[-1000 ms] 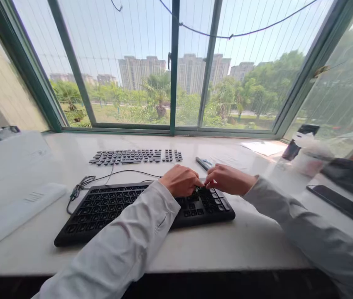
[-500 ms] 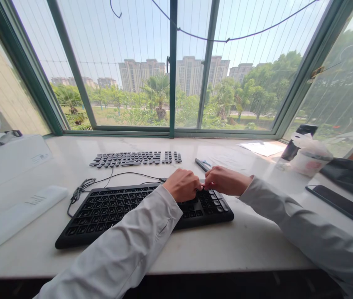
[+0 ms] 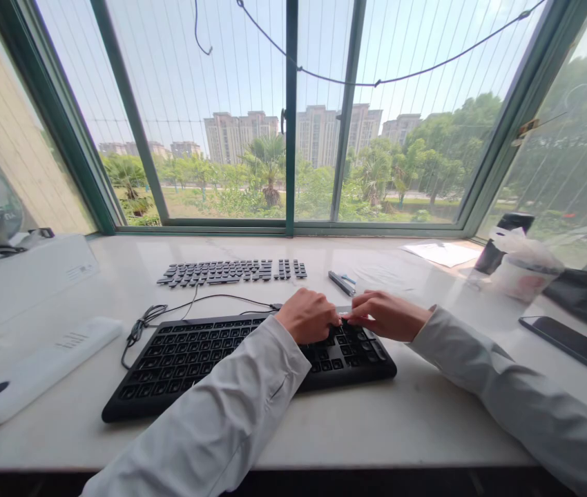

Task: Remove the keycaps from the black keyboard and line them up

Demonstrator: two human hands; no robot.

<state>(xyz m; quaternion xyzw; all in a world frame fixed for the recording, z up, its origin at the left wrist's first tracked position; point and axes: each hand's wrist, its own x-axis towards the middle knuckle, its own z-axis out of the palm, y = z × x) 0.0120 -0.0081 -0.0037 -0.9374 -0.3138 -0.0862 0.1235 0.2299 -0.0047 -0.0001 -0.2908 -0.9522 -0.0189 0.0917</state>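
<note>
A black keyboard (image 3: 190,355) lies on the white counter, its keycaps gone over much of the left part, while some keys at the right end have caps. Over its upper right part, my left hand (image 3: 306,315) is closed, with its fingertips down at the keys. Close beside it, my right hand (image 3: 389,314) is pinched, thumb and fingertips meeting low over the number pad. Whatever is between the fingertips of either hand is too small or hidden to name. Behind the keyboard, loose black keycaps (image 3: 221,270) are laid out in keyboard order.
The bundled cable (image 3: 143,321) lies behind the keyboard's left side. A dark pen-like tool (image 3: 342,284) rests beyond my hands. At right are a phone (image 3: 573,345), a bagged cup (image 3: 524,269) and paper (image 3: 441,253). A long white device (image 3: 45,373) lies at left.
The whole view has shifted slightly down and to the right. My right hand has drawn a little away from the left, and its fingers look more extended.
</note>
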